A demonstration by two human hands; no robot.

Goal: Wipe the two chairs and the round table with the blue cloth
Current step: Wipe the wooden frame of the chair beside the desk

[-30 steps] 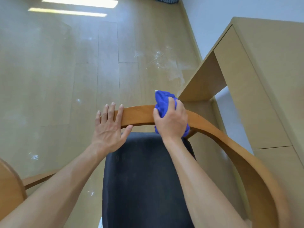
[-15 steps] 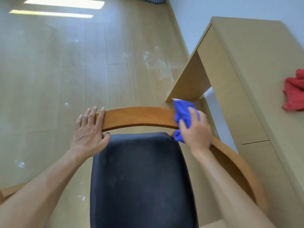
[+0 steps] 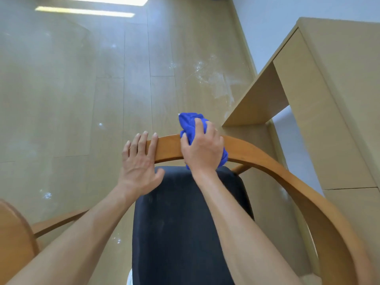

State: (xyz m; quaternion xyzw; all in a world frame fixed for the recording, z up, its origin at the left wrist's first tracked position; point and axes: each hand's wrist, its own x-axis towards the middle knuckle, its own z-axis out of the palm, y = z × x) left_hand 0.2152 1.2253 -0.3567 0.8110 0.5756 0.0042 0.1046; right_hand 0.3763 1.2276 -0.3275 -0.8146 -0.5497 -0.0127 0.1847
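A chair with a curved wooden rail (image 3: 267,159) and a black padded seat (image 3: 185,223) stands right below me. My right hand (image 3: 202,150) grips the bunched blue cloth (image 3: 190,123) and presses it on the top of the rail near its middle. My left hand (image 3: 139,159) lies flat on the rail just to the left, fingers straight over the wood. A piece of rounded wood (image 3: 14,233) shows at the lower left edge; what it belongs to I cannot tell.
A light wooden desk (image 3: 329,89) stands close on the right, against the white wall (image 3: 277,21). The pale wood floor (image 3: 82,89) stretches ahead and to the left, with white scuff marks near the desk leg.
My right hand slid the blue cloth back leftward along the rail, close to my left hand. The view swung left, so the red cloth on the desk is out of sight.
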